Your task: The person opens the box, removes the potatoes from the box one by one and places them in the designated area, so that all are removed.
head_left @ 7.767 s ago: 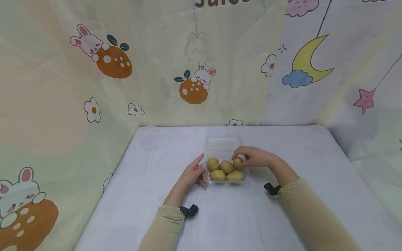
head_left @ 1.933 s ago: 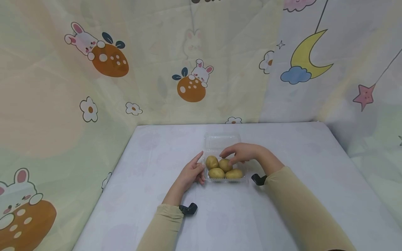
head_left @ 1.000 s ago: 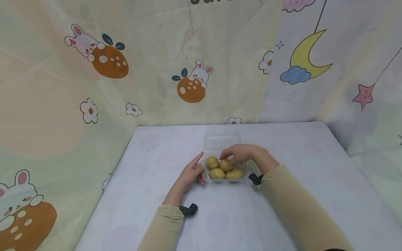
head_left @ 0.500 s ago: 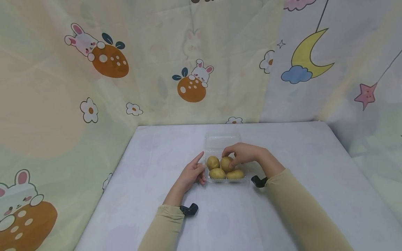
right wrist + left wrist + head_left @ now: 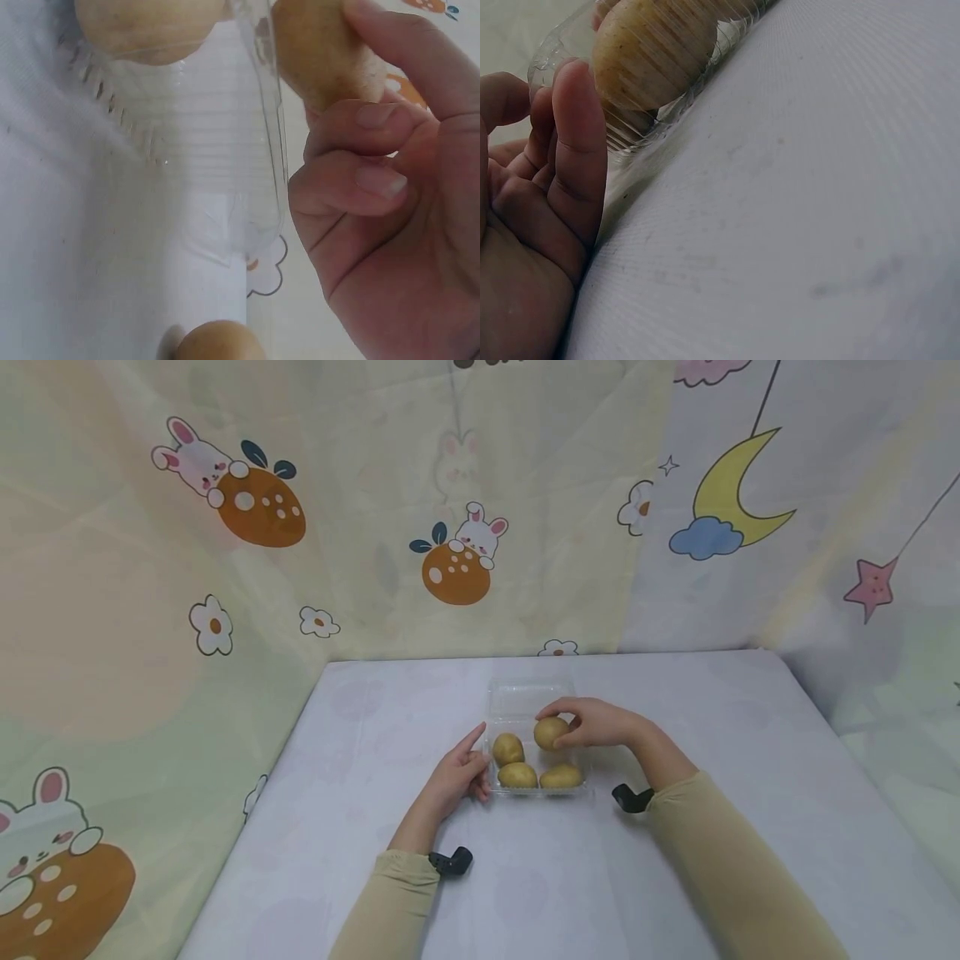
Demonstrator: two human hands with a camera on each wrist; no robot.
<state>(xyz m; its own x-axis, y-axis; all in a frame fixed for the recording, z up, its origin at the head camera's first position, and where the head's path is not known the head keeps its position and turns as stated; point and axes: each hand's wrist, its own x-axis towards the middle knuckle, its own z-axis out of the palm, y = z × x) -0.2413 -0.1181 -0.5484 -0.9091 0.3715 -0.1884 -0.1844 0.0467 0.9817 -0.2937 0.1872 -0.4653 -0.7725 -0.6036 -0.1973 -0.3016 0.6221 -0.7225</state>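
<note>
A clear plastic container (image 5: 570, 790) with its lid (image 5: 531, 700) folded back lies on the table. Three potatoes sit in it: one at the back left (image 5: 507, 749), one at the front left (image 5: 517, 775) and one at the front right (image 5: 561, 777). My right hand (image 5: 600, 723) pinches a potato (image 5: 551, 733) between thumb and fingers, raised over the back of the container. On the left side, my left hand (image 5: 459, 770) rests against the container wall, index finger extended and other fingers loosely bent; the left wrist view shows a fingertip (image 5: 577, 90) by the wall.
Another potato (image 5: 221, 345) lies outside the container in the right wrist view, cut off by the frame's edge; in the head view my right arm hides that area. The white-covered table (image 5: 360, 827) meets a printed cloth backdrop (image 5: 375, 527) behind.
An earlier potato at the container's right is gone from it. My right hand came back, took hold of the back-middle potato and has lifted it up. My left hand stays put.
</note>
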